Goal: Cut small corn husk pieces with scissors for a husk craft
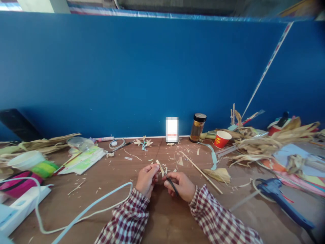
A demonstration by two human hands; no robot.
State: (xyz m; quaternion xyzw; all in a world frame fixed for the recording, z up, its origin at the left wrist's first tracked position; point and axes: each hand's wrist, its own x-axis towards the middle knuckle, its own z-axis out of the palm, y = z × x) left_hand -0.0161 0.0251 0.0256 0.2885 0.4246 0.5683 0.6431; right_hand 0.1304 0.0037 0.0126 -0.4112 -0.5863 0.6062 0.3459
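Observation:
My left hand (147,179) pinches a small pale strip of corn husk (160,167) between thumb and fingertips. Close beside it, my right hand (183,186) is closed around a pair of dark scissors (172,185). The blades point up and left, toward the strip; whether they touch it I cannot tell. Small pale scraps (181,161) lie on the brown table just beyond my hands. A flower-like piece of dried husk (143,143) with blue at its middle lies farther back on the left.
Along the back stand a dark-lidded tea bottle (197,128) and a red paper cup (222,139). A blue glue gun (284,200) and heaped dried husks (256,144) are on the right. At the left, a white cable (101,200) loops near a power strip (27,210).

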